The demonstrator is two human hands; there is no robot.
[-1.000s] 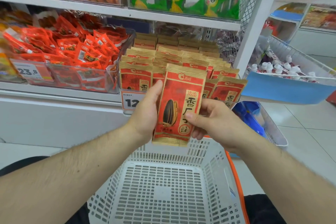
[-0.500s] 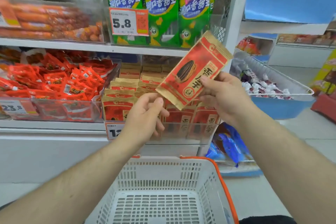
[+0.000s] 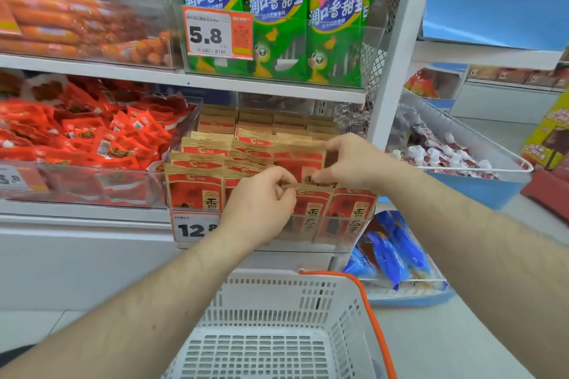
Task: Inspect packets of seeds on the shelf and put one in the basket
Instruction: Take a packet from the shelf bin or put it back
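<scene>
Seed packets (image 3: 264,163), red with gold tops, are standing in rows inside a clear bin (image 3: 338,234) at the right end of the middle shelf (image 3: 92,212), just beside the white upright post (image 3: 397,49). One seed packet (image 3: 300,163) is sticking up a little above the front rows, and both hands are meeting on it. The right hand (image 3: 351,160) is curling its fingers over the top right corner of this packet and is pinching it. The left hand (image 3: 261,203) is in front of the bin's front wall, with its fingers bent, and it is pinching the gold top edge of a front packet (image 3: 311,203) right below the raised one; I cannot tell if it is touching the raised packet too. A price tag (image 3: 192,228) reading 12 and something is sitting on the front left corner of the bin, partly covered by the left wrist. The white basket (image 3: 277,301) with an orange rim is waiting below the hands, near the bottom edge of the view, and no packet is lying in it. On the upper shelf green snack bags (image 3: 277,9) are standing behind a 5.8 tag (image 3: 209,32). To the left of the seed bin, red sachets (image 3: 92,132) are filling another clear bin.
</scene>
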